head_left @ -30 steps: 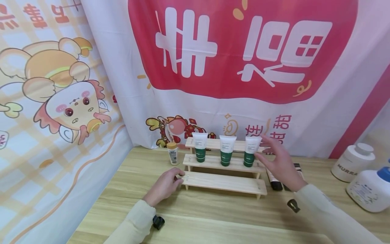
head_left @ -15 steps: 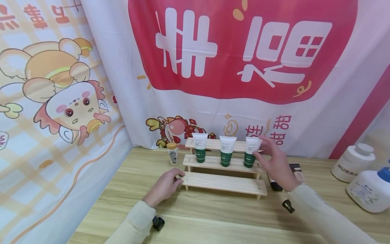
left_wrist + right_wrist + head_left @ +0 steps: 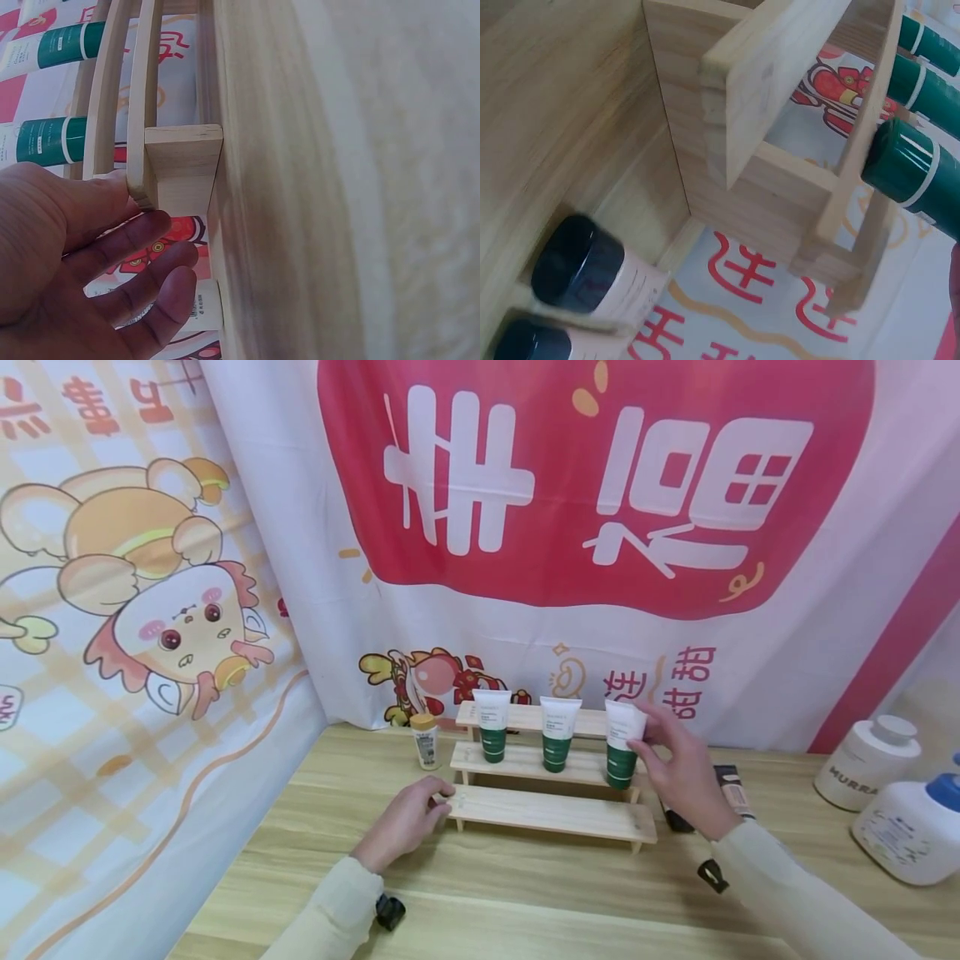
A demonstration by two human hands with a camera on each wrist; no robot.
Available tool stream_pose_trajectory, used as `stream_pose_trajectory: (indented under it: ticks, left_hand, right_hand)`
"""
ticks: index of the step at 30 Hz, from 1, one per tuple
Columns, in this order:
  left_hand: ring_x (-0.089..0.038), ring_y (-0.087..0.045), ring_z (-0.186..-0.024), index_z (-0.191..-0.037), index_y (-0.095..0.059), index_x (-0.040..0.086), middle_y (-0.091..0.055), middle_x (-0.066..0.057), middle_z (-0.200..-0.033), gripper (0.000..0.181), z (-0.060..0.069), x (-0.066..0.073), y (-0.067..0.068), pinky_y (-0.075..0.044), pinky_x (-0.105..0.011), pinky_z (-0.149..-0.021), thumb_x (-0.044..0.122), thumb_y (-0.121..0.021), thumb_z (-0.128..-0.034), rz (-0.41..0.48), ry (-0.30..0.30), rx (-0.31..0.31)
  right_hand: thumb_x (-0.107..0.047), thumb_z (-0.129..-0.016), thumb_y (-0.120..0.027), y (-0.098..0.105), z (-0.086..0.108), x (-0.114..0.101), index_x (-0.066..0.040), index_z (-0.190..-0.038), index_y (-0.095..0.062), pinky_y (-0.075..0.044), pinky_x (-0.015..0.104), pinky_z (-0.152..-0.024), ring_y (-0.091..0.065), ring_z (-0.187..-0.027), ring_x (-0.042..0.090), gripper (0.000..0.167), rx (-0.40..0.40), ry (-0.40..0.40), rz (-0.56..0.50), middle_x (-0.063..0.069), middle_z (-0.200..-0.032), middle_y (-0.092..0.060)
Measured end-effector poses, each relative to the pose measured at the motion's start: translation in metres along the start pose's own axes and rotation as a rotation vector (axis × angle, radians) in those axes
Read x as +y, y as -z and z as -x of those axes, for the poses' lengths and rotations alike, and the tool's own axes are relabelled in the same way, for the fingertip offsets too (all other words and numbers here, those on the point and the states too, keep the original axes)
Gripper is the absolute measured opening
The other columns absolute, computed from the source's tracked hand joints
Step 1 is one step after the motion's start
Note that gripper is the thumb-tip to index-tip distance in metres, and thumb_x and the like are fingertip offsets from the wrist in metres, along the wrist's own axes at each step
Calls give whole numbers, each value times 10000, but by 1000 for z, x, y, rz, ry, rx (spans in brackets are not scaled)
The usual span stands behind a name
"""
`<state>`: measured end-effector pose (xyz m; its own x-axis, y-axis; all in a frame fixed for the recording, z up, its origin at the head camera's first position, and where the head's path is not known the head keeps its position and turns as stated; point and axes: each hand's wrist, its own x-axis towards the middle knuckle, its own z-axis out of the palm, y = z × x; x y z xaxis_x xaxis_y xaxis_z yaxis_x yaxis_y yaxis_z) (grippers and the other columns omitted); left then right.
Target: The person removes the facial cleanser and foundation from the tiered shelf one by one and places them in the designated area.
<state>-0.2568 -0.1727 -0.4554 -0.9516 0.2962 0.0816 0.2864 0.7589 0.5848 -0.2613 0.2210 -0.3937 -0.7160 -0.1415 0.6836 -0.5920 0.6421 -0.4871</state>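
the tube could be slipping or tipping, were the right hand pinching it too lightly; a leftward swing could be knocking the middle tube; the shelf could be sliding too, were the left hand pressing on it unevenly; the two are keeping well apart, the right pinching the tube between thumb and fingers, the left pinching the left end of the lowest board; the tube is standing roughly upright by the right end of the middle step, whether touching it one cannot tell; it is showing a flat white top, green below, and a glossy dark green cap under a pale ring
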Motion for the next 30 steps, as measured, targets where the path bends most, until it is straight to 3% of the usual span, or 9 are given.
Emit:
stream_pose_trajectory:
  ticks: [6, 9, 12, 17, 19, 24, 30]
  left_hand:
    - [-118, -555, -813, -1134, -618, 124, -598, 5, -1033, 211, 0, -1, -1, -482, -309, -699, 125, -626, -923, -7, -3, 3]
    - [-142, -572, -889, -1132, -622, 123, -602, -10, -1080, 207, 1, 1, -1, -488, -335, -762, 127, -625, -925, -10, -8, 10]
    - [-148, -577, -894, -1128, -623, 118, -606, -12, -1072, 205, 1, 2, -1, -489, -342, -767, 122, -627, -923, -11, -12, 12]
    - [-108, -547, -790, -1137, -616, 104, -593, 18, -987, 214, 1, 3, 0, -476, -302, -684, 120, -624, -924, -13, -4, 7]
    - [-101, -541, -784, -1141, -616, 105, -592, 20, -993, 217, 1, 3, 0, -473, -294, -682, 125, -624, -925, -12, 2, 5]
    - [-138, -568, -856, -1142, -619, 109, -600, -4, -1056, 216, 0, 3, -1, -488, -327, -736, 128, -623, -926, -18, -4, 5]
    - [-195, -570, -994, -1131, -626, 116, -598, -38, -1147, 203, 1, 3, -1, -473, -388, -840, 130, -621, -928, -16, -7, 16]
  right_hand:
    - [-38, -838, -713, 23, 15, -6, -260, -1414, -409, -507, 405, -802, -633, -914, 184, 688, -16, -39, 73, -8, -948, -614]
    - [-10, -826, -716, 39, 26, -7, -238, -1410, -421, -498, 266, -806, -617, -871, 162, 692, -32, -65, 98, -10, -947, -628]
    - [51, -776, -739, 53, 38, -7, -151, -1368, -468, -455, 138, -757, -596, -797, 114, 681, -51, -43, 122, -26, -897, -637]
    - [60, -725, -771, 69, 60, -4, -72, -1308, -508, -507, 202, -630, -577, -716, 57, 654, -152, -28, 161, -67, -810, -597]
    - [24, -739, -771, 73, 68, -2, -103, -1319, -507, -509, 242, -594, -563, -685, 55, 650, -221, -66, 183, -79, -784, -576]
    - [-82, -797, -747, 75, 86, 4, -177, -1347, -479, -489, 279, -629, -537, -693, 62, 619, -418, -251, 229, -93, -773, -557]
    - [-160, -835, -721, 67, 101, 15, -109, -1365, -449, -508, 383, -702, -568, -772, 115, 598, -583, -409, 161, -56, -835, -596]
